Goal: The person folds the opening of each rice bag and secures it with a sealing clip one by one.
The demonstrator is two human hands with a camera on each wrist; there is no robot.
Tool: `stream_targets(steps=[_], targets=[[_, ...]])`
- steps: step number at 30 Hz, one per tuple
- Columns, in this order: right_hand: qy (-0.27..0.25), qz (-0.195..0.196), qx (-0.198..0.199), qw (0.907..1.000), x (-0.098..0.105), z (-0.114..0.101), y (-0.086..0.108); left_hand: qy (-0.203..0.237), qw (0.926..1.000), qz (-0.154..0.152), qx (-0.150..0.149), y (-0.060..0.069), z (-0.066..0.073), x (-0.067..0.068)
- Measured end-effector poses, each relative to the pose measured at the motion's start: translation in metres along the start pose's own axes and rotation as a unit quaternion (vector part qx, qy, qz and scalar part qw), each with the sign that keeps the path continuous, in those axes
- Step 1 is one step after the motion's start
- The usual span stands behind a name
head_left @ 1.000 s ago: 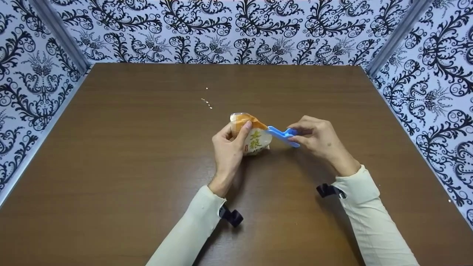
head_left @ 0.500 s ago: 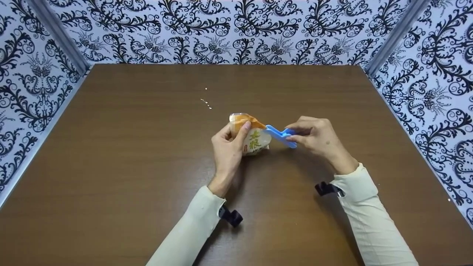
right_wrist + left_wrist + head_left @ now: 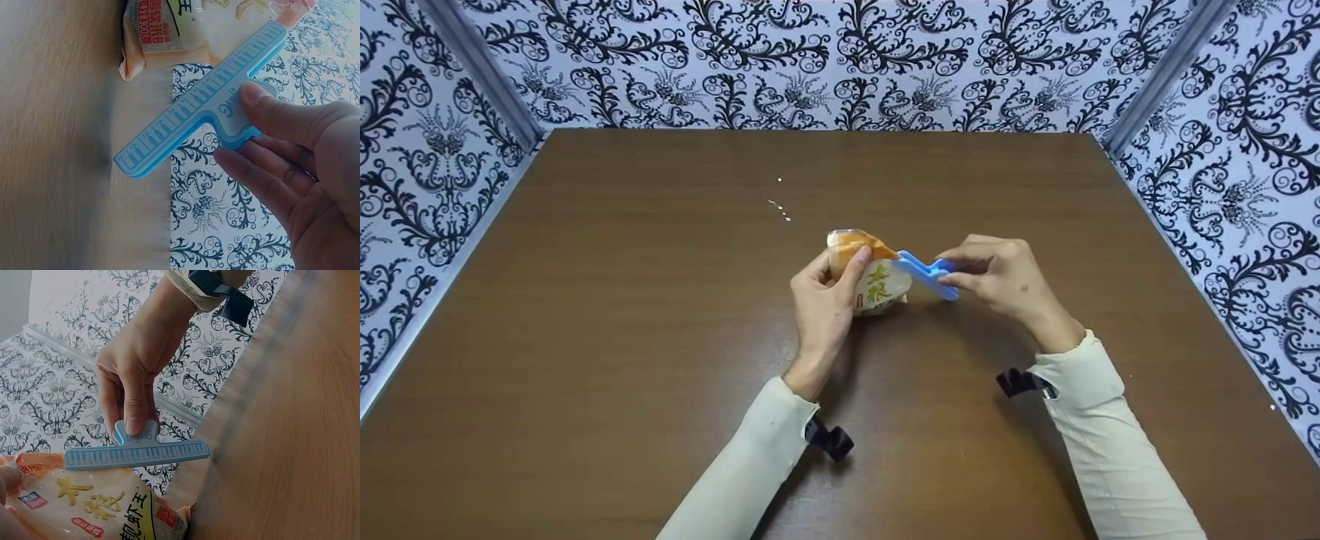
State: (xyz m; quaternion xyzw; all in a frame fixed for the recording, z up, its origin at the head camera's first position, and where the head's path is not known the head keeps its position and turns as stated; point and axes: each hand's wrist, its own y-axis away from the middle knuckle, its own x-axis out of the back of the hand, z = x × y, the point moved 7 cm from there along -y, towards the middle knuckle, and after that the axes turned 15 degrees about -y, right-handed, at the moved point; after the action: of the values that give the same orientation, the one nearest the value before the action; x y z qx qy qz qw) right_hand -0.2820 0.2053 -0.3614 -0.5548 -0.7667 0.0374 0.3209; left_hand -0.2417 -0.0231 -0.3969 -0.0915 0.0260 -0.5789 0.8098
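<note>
My left hand [image 3: 825, 307] grips a food bag [image 3: 880, 289], orange and cream with printed characters, thumb across its front; in the left wrist view only a bit of that hand shows at the lower left. Between the thumb and fingers of my right hand [image 3: 1012, 285] is a light blue bag clip [image 3: 926, 275] with a piano-key pattern, pinched by its tabs. One end of the clip [image 3: 135, 454] overlaps the upper edge of the bag [image 3: 95, 500]; the other end sticks out past it. Whether bag film lies inside the clip cannot be told.
Both hands are over a brown wooden table [image 3: 660, 337]. Small white crumbs [image 3: 780, 208] lie beyond the bag. Patterned walls [image 3: 840, 67] close off the back and sides. Dark devices [image 3: 831, 439] are strapped at both wrists.
The right hand has brought the clip slightly left, further over the bag's edge. My left hand and the bag have stayed nearly still.
</note>
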Motion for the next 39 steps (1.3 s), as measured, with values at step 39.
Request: stream_targets(steps=[39], targets=[[-0.02, 0.008, 0.034, 0.9992, -0.005, -0.016, -0.008, -0.014, 0.9998, 0.008, -0.009, 0.0, 0.001, 0.002]])
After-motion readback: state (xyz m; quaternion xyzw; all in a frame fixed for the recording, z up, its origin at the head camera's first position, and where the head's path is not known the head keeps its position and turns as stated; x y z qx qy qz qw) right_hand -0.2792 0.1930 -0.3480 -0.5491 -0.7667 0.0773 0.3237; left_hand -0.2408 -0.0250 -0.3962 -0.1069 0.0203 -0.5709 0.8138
